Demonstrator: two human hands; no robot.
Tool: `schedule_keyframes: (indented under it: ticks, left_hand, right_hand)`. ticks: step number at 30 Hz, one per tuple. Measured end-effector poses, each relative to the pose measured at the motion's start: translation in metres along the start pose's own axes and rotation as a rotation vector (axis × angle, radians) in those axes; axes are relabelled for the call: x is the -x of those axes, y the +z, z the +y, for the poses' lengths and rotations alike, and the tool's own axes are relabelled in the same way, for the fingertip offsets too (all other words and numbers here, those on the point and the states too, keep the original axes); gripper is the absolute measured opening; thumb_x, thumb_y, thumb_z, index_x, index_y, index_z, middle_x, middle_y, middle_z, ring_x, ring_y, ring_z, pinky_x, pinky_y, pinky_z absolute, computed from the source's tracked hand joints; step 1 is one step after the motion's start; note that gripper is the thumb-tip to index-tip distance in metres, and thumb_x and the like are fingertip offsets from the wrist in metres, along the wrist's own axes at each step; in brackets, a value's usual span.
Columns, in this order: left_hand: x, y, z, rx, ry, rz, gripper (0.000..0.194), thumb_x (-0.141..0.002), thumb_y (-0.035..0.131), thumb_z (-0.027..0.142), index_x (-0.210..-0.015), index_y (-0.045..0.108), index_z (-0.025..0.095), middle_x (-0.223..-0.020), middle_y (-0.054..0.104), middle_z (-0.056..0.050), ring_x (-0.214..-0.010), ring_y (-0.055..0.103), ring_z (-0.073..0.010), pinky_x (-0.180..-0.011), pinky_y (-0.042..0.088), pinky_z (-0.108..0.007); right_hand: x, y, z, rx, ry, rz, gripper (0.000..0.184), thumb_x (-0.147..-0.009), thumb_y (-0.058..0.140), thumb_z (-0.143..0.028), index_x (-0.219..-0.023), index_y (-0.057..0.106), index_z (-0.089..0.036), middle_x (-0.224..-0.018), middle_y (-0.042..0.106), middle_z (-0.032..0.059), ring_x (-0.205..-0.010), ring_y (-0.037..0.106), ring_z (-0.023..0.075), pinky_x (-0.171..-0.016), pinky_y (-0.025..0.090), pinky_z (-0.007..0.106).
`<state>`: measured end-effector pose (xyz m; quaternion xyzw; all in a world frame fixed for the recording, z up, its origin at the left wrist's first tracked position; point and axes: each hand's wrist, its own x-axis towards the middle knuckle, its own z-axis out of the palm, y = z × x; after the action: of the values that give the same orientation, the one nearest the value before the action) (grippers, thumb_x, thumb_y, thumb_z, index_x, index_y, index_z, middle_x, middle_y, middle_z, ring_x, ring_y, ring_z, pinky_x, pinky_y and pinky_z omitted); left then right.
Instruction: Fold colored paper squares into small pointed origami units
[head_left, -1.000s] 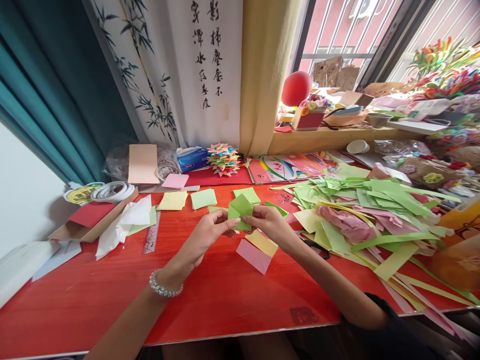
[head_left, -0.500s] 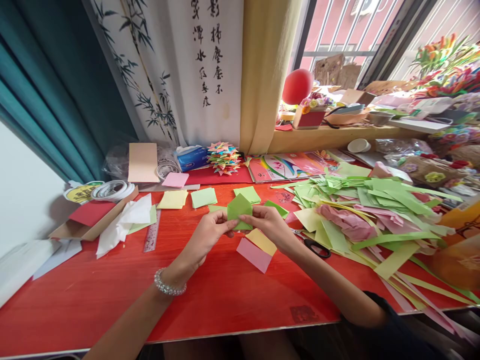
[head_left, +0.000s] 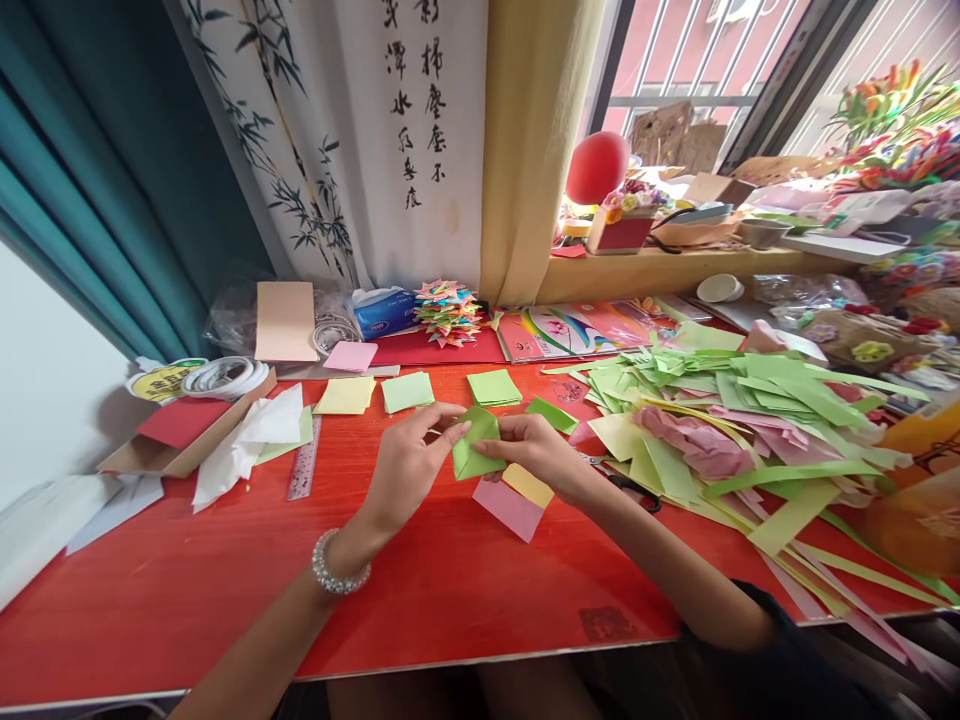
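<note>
1. Since 0.5 s ago the green paper [head_left: 471, 448] has tipped: its peak stood up toward the far edge of the desk [head_left: 450, 610], and now it leans aslant, a corner pointing down toward the near edge.

2. My left hand [head_left: 409, 450] has changed its hold. Its fingers arch higher, and the thumb lies at the paper's upper left side. My right hand [head_left: 536, 450] has barely shifted, its thumb against the paper's right side.

3. My grip is closed on the paper from both sides, a pinch in each hand. Fingers behind the sheet are hidden, so I cannot tell how they press.

4. The paper hangs above the middle of the desk, between its left and right edges. It partly hides the yellow piece [head_left: 531, 486], which lies over the pink paper [head_left: 510, 512].

5. With the peak lowered, the green stack [head_left: 493, 388] toward the far edge shows whole, apart from my fingers.

6. For the work in hand, I judge this a turn of the sheet within a fold: a slanting line crosses its face, but whether that crease is pressed flat I cannot tell.
</note>
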<state>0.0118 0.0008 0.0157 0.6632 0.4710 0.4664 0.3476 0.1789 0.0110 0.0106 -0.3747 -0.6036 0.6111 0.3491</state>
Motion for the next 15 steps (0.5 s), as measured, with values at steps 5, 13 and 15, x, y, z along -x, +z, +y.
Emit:
schedule_keyframes:
  ticks: [5, 13, 15]
  left_hand:
    - [0.001, -0.005, 0.002, -0.059, 0.124, -0.071, 0.024, -0.081, 0.051, 0.029, -0.099, 0.067, 0.026, -0.102, 0.066, -0.001, -0.095, 0.058, -0.0195, -0.081, 0.044, -0.028]
    - [-0.004, -0.014, -0.002, -0.095, 0.121, -0.177, 0.027, -0.081, 0.048, 0.019, -0.097, 0.068, 0.027, -0.101, 0.066, -0.001, -0.095, 0.058, -0.019, -0.083, 0.045, -0.029]
    - [-0.004, -0.014, -0.003, -0.073, 0.095, -0.186, 0.027, -0.081, 0.048, 0.018, -0.097, 0.068, 0.027, -0.102, 0.065, -0.002, -0.096, 0.057, -0.0188, -0.084, 0.045, -0.029]
  right_hand:
    - [0.001, -0.004, -0.001, -0.128, 0.036, -0.038, 0.028, -0.066, 0.068, -0.038, -0.075, 0.063, -0.011, -0.063, 0.062, 0.0016, -0.053, 0.059, 0.0111, -0.057, 0.048, 0.024]
    - [0.002, -0.007, -0.004, 0.016, 0.022, -0.046, 0.028, -0.069, 0.064, -0.039, -0.074, 0.063, -0.012, -0.067, 0.062, 0.0017, -0.061, 0.059, 0.0121, -0.061, 0.048, 0.025]
    - [0.002, -0.008, -0.004, 0.011, -0.015, -0.003, 0.027, -0.073, 0.061, -0.039, -0.077, 0.064, -0.013, -0.071, 0.062, 0.0017, -0.064, 0.058, 0.0113, -0.062, 0.048, 0.024]
